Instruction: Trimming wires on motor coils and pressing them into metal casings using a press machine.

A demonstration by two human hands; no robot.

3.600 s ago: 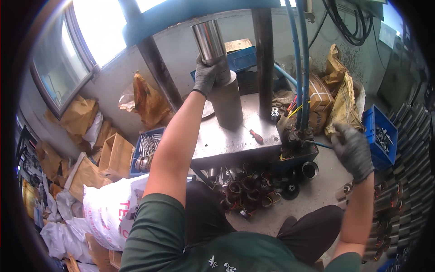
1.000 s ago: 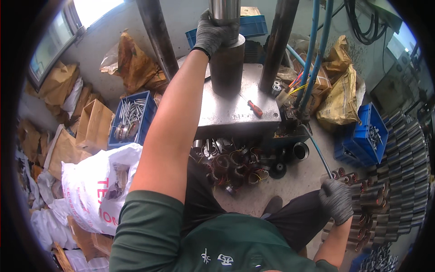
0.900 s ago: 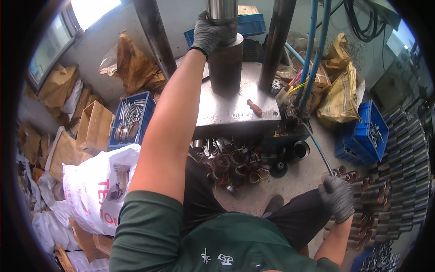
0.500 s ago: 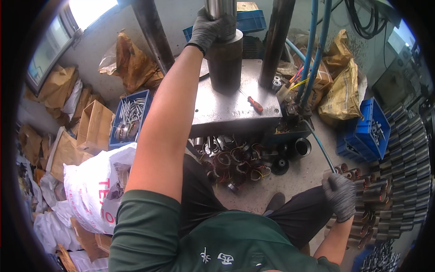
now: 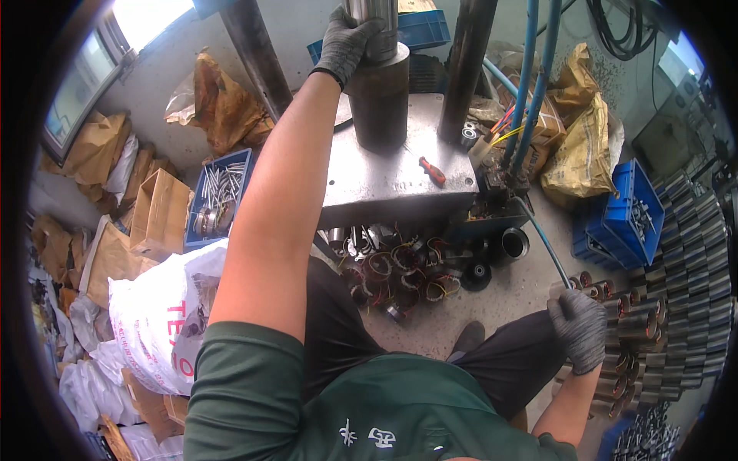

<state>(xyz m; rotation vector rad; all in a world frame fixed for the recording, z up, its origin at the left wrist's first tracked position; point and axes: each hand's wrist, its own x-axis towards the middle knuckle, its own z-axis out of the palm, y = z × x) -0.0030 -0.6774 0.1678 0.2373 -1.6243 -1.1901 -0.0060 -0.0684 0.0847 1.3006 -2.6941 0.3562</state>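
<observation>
My left hand (image 5: 345, 44), in a dark grey knit glove, is closed against the left side of a shiny steel cylinder (image 5: 379, 38). Part of its fingers are hidden behind the metal. That cylinder sits over a wider, darker steel cylinder (image 5: 380, 107), which stands upright on a thick metal plate (image 5: 357, 188). On the plate lies a red-handled screwdriver (image 5: 432, 171), right of the wide cylinder's foot. Low on the right, my gloved right hand (image 5: 578, 329) wraps round the end of a long blue-grey lever (image 5: 544, 244) that slopes up toward the press's side.
Thick columns (image 5: 466, 73) and blue hoses (image 5: 533, 92) rise around the plate. Wire-wound motor stators (image 5: 400, 265) crowd the floor beneath it. Metal cylinders (image 5: 684, 284) are stacked at right, by a blue crate (image 5: 626, 219). A white sack (image 5: 154, 315) and wooden box (image 5: 157, 215) stand left.
My left hand has shifted slightly up and left around the shiny cylinder, uncovering more of its front. My right hand stays on the lever, which has barely moved.
</observation>
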